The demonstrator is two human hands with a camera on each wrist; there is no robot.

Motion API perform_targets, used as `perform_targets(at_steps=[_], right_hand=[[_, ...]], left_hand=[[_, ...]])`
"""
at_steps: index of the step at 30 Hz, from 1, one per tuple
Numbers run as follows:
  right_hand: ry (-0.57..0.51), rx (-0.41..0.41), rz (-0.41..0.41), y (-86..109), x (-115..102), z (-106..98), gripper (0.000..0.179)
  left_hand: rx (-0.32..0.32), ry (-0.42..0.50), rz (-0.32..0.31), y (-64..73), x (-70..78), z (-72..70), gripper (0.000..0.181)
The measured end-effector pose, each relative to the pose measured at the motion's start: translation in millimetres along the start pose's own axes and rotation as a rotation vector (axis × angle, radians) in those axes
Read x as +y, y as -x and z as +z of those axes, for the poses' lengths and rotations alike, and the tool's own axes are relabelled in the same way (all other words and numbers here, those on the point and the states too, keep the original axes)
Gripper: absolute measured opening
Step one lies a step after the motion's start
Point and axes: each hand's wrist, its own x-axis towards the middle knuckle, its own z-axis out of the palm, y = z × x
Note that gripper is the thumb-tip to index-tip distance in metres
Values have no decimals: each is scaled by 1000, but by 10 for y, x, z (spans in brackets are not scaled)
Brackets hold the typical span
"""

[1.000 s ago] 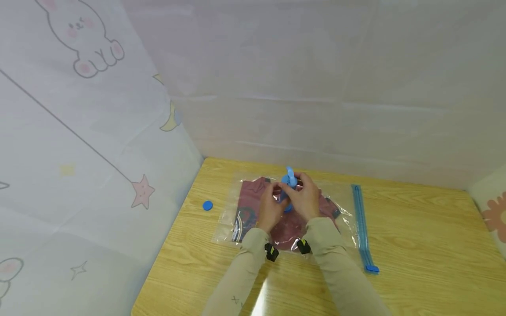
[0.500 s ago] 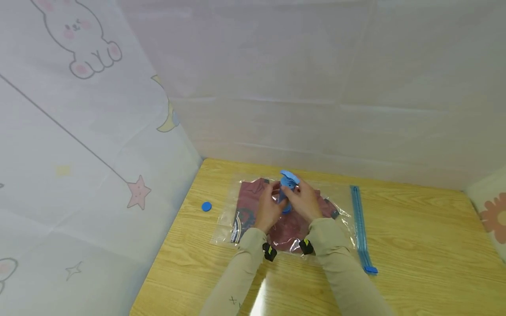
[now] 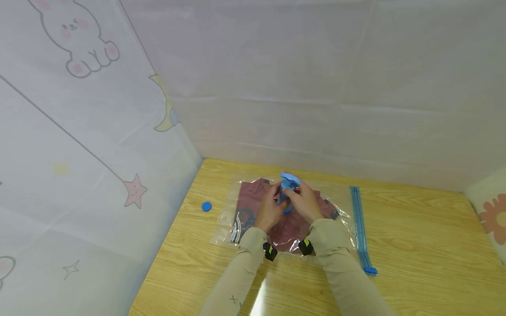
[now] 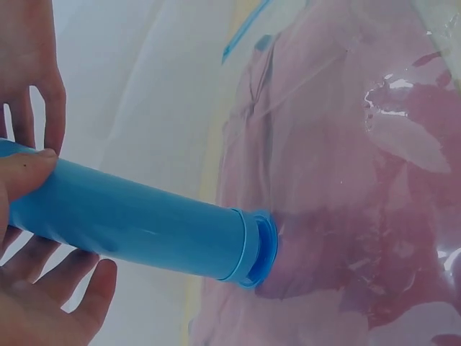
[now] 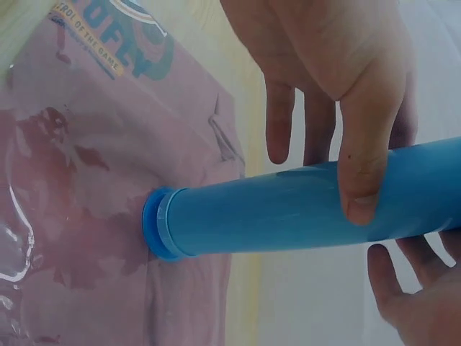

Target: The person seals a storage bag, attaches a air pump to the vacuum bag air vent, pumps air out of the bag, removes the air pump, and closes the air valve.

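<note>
A blue hand pump [image 3: 284,197] stands nearly upright in the head view. Its lower collar [image 4: 252,249] meets a blue round valve [image 5: 153,223] on a clear plastic storage bag [image 3: 225,221]. Inside the bag lies a folded maroon T-shirt [image 3: 290,230] with printed lettering [image 5: 115,36]. My left hand [image 3: 269,210] grips the pump's barrel, its thumb across the tube in the right wrist view. My right hand [image 3: 306,202] holds the barrel higher up, just under the light blue handle [image 3: 290,178]. Some right fingers are hidden behind the pump.
A small blue round cap [image 3: 206,206] lies on the wooden table [image 3: 419,237] left of the bag. Along the bag's right edge runs a blue zip seal [image 3: 359,224] with a slider [image 3: 370,271] at its near end. A pale printed sheet [image 3: 276,87] stands behind.
The pump's handle has turned from nearly edge-on to lying sideways across the top. The right fingers have shifted around the barrel's upper end. The left hand keeps its place.
</note>
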Motion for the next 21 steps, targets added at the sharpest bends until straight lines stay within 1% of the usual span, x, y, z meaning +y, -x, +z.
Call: perform_targets(at_steps=[4, 9, 13, 16, 21], right_hand=[[-36, 13, 15, -6, -10, -2, 54], [-94, 43, 33, -20, -4, 8, 59], [-74, 104, 36, -2, 23, 36, 63], [-48, 146, 14, 12, 30, 65, 64], [-46, 203, -14, 29, 2, 114, 70]], left_hand=[[-11, 11, -25, -6, 0, -1, 54], [-6, -6, -47, -23, 4, 8, 54], [31, -15, -51, -33, 9, 25, 56], [66, -14, -39, -34, 17, 36, 55], [115, -71, -20, -14, 36, 72, 52]])
